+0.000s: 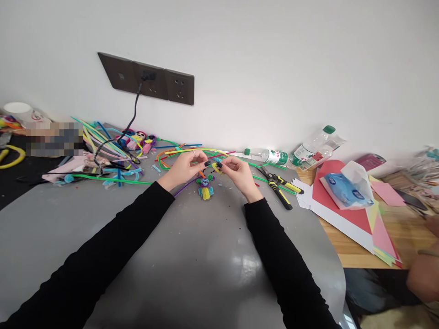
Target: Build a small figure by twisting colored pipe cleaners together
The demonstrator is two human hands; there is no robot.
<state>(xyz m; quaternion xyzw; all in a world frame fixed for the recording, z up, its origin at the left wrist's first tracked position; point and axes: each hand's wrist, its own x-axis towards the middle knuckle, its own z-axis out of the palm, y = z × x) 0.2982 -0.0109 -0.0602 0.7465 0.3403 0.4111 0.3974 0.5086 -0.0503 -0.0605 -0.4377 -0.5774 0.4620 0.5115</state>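
Note:
My left hand [187, 170] is closed in a pinch above the grey table; what its fingertips hold is too small to make out. Close beside it, my right hand [239, 176] pinches a short, curled yellow pipe cleaner piece [216, 168]. Just below and between both hands lies a small pipe cleaner figure [205, 187], purple and blue with green ears and a yellow front. An orange pipe cleaner end [201, 174] shows under my left fingers. Long green, yellow and orange pipe cleaners lie behind my hands.
Yellow-and-black pliers [279, 187] lie right of my right hand. Plastic bottles [274, 156] rest by the wall. A tissue pack [348, 187] sits on coloured paper at the right, near another person's arm [423, 276]. A black cable [135, 112] hangs from the socket above the pipe cleaners.

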